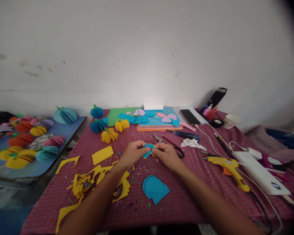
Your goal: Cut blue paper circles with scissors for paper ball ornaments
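Between my two hands is a small blue paper piece point(149, 149) with a bit of yellow showing at its edge. My left hand point(135, 152) pinches it from the left, thumb on top. From the other side my right hand point(165, 154) grips it with thumb and fingers. Just below on the cloth lie blue paper circles point(154, 188), partly overlapping. Yellow paper offcuts point(103, 178) spread under and beside my left forearm. Scissors point(178, 150) rest behind my right hand, their blades partly seen.
A yellow glue gun point(229, 168) and white power bank point(259, 173) lie at right with cables. Finished paper pumpkins point(109, 134) stand at back left, more on a blue board point(73, 135). Coloured sheets point(124, 112), a phone point(189, 116) and a cutter point(182, 134) lie behind.
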`<state>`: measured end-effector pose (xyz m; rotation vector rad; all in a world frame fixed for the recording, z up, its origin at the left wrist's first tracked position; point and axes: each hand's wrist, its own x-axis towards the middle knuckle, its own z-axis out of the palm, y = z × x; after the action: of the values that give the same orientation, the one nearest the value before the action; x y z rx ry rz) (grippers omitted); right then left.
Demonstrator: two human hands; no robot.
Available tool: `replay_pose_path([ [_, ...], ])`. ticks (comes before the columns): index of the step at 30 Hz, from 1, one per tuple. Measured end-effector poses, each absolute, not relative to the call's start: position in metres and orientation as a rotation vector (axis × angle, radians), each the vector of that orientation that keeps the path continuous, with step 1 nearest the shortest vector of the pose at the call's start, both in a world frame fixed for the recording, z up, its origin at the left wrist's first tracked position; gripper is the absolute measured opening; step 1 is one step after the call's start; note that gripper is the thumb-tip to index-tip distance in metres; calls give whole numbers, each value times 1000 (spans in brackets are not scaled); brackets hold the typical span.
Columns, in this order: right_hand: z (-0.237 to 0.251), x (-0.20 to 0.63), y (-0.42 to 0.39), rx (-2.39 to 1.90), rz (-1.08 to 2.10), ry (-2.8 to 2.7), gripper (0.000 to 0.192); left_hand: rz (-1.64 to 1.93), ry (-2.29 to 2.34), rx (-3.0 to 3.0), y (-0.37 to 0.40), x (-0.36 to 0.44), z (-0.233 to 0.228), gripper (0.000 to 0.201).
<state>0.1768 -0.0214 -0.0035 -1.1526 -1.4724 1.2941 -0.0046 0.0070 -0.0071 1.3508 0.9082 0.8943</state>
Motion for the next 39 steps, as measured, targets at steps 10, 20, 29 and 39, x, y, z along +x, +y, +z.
replay_pose_path([
  [10,-6,174,-21,-1171,1211,-1524,25,900,921,1370,6,-3,-8,24],
  [20,17,245,-6,-1871,390,-2099,21,1121,1009,1249,11,-8,-7,22],
  [29,5,248,-8,-2072,199,-2238,31,1240,891,1004,16,-11,-12,21],
  [39,8,249,-6,-2021,136,-2377,32,1245,859,957,12,-9,-3,21],
])
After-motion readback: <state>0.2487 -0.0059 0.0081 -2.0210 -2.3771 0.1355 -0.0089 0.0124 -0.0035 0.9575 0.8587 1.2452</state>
